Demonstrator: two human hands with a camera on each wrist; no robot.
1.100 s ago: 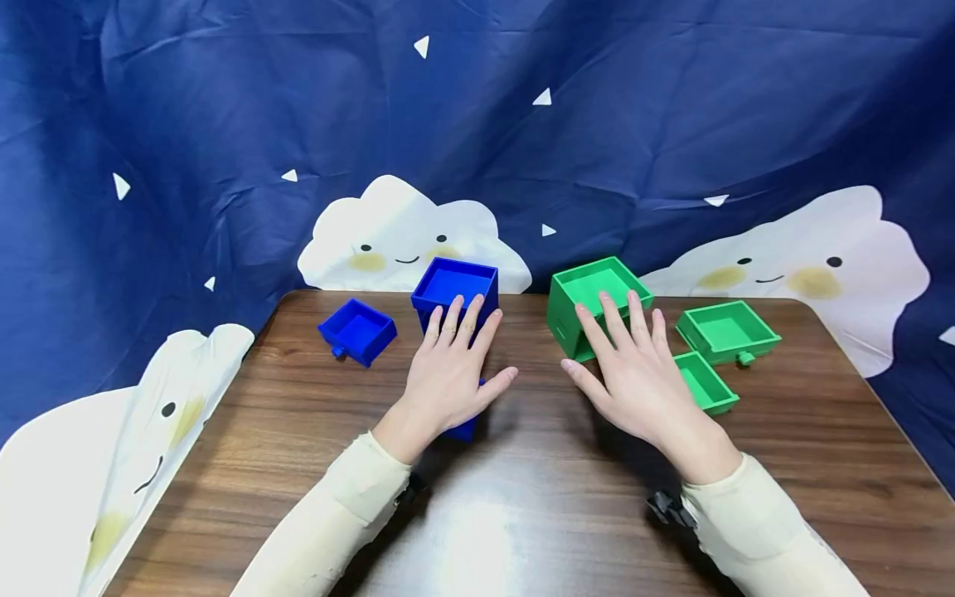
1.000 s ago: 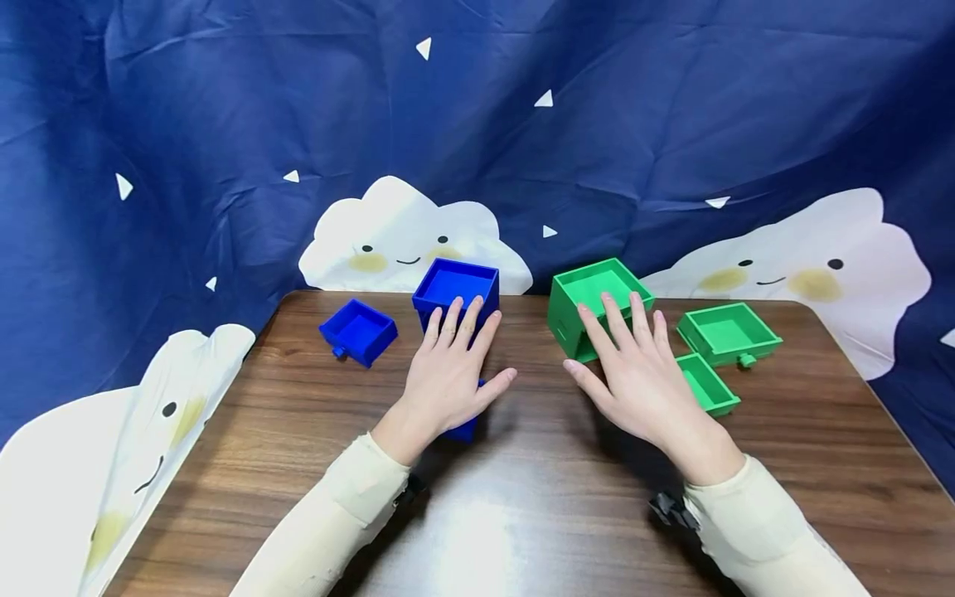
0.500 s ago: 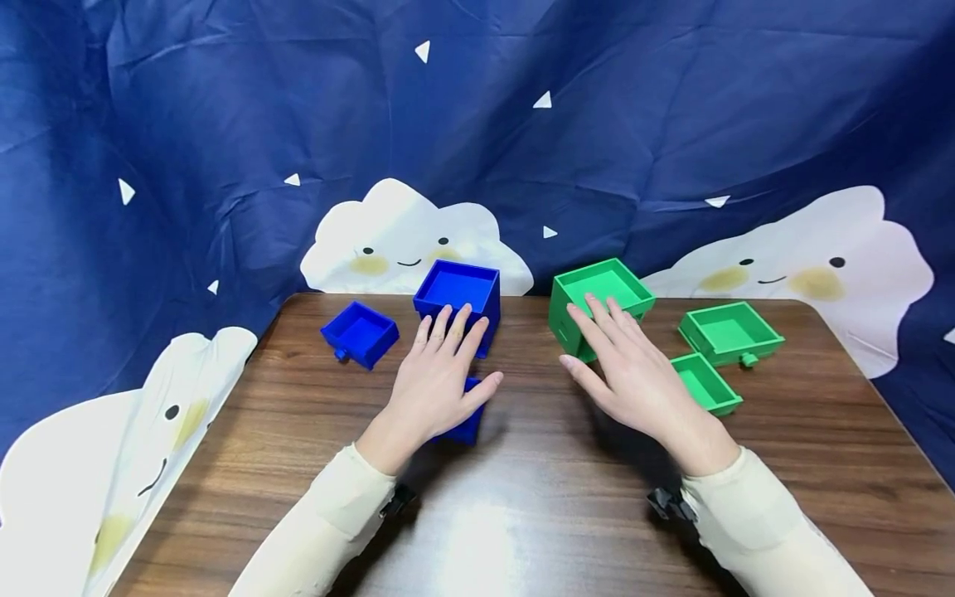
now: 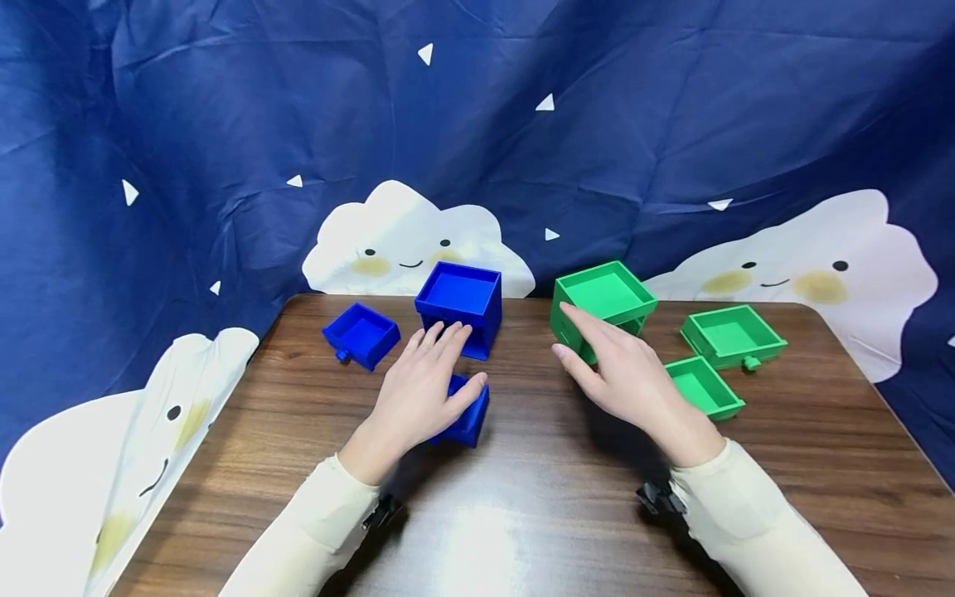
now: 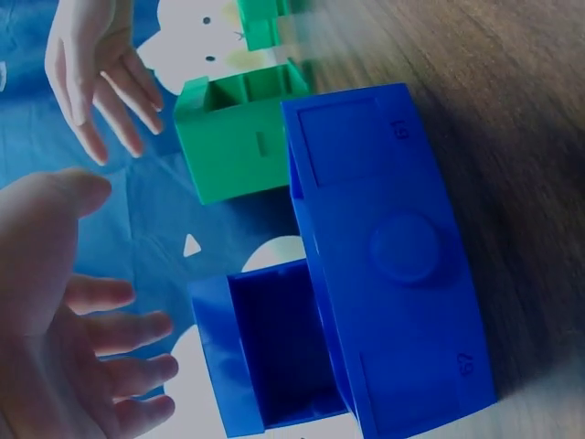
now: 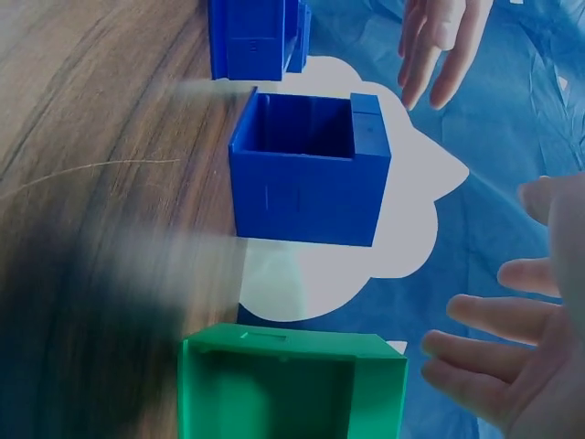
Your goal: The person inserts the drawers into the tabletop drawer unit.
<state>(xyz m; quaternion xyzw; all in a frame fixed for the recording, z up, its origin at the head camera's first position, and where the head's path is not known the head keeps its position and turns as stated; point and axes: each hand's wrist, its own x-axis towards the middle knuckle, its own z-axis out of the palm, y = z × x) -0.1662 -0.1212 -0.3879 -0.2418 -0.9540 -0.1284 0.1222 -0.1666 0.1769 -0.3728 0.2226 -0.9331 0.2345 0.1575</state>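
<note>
My left hand [image 4: 418,385], fingers extended, hovers over a small blue drawer [image 4: 470,419] on the table and partly hides it. In the left wrist view that drawer's front [image 5: 430,311] has a round knob, and the hand holds nothing. Behind stands a blue cabinet [image 4: 488,323] with a shallow tray top and an open front. My right hand [image 4: 627,377] is in front of the green cabinet [image 4: 569,325], thumb apart from the fingers and nothing held. It covers part of that cabinet's open front. To its right lie two green drawers, one nearer [image 4: 705,390] and one farther [image 4: 734,333].
Another blue drawer [image 4: 361,336] with a knob lies at the left, beside the blue cabinet. All of it stands on a brown wooden table [image 4: 567,514]. A dark blue curtain [image 4: 477,108] with white clouds and triangles hangs right behind the table's back edge.
My left hand has drawn back toward me and to the left, uncovering more of the blue drawer and cabinet. My right hand has turned more sideways and pulled back slightly. The boxes stay put.
</note>
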